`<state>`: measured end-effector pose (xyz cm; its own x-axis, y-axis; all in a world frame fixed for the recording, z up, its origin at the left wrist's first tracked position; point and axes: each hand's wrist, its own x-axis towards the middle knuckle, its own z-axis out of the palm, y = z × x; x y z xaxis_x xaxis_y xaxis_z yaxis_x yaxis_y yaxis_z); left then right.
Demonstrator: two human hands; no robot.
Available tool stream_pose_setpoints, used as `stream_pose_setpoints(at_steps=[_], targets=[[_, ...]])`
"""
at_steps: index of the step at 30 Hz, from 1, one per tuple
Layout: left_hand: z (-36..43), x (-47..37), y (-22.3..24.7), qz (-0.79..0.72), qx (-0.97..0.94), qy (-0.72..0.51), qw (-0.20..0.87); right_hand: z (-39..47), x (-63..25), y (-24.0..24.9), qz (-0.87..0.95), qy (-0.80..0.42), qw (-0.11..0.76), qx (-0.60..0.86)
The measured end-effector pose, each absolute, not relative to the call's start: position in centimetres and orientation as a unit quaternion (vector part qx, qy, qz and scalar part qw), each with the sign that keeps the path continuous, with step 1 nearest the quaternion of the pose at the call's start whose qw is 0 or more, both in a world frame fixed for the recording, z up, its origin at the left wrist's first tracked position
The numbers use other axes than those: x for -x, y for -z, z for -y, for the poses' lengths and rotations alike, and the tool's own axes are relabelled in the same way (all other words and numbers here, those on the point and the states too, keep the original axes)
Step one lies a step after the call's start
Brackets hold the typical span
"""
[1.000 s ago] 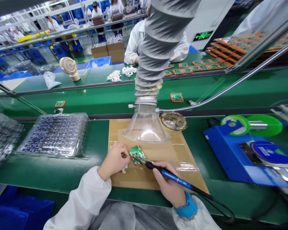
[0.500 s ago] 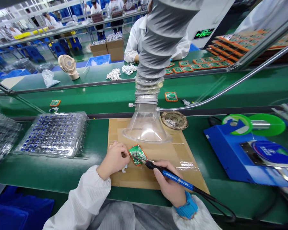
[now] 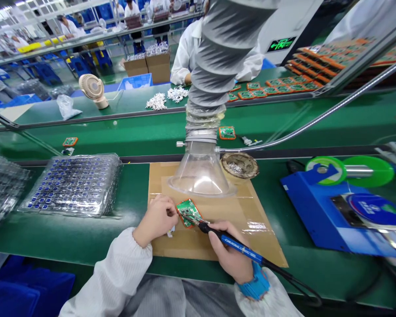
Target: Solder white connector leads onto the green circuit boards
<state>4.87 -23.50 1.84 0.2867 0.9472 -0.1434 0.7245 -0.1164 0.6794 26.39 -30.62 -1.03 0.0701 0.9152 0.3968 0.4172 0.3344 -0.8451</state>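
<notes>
A green circuit board with an orange edge lies on the brown cardboard sheet. At its left edge is my left hand, thumb and fingertips pinched together; what sits between them is too small to make out. A small white piece shows just below those fingers. My right hand grips a blue and black soldering iron, whose metal tip reaches over the board's lower left part. Whether the tip touches the board I cannot tell.
A clear fume hood on a grey hose hangs just behind the board. Beside it stands a round dish of solder bits. Clear trays lie left, a blue solder feeder right. A person in white sits opposite.
Circuit boards on the green strip behind have slid left, and another appears at the right edge. My right hand and the soldering iron have shifted slightly left. My left hand stays put.
</notes>
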Motion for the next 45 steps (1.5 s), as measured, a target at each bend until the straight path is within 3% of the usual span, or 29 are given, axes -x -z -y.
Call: stream_pose_setpoints(at_steps=[31,38,42,45], targets=[[23.5,-5.0,-2.2,-0.581,-0.728,-0.149,0.332,31.0,-27.1,2.3,0.602,-0.228,0.557,0.524],[23.5,-4.9,-2.3,-0.573,-0.738,-0.137,0.329,29.0,-31.7,1.2,0.486,-0.054,0.653,0.579],[23.3,-4.7,-2.5,-0.573,-0.74,-0.123,0.329,26.7,-33.5,0.4,0.46,0.001,0.63,0.626],[23.4,-4.8,-2.9,-0.563,-0.753,-0.105,0.324,25.3,-33.2,0.3,0.477,-0.025,0.585,0.656]])
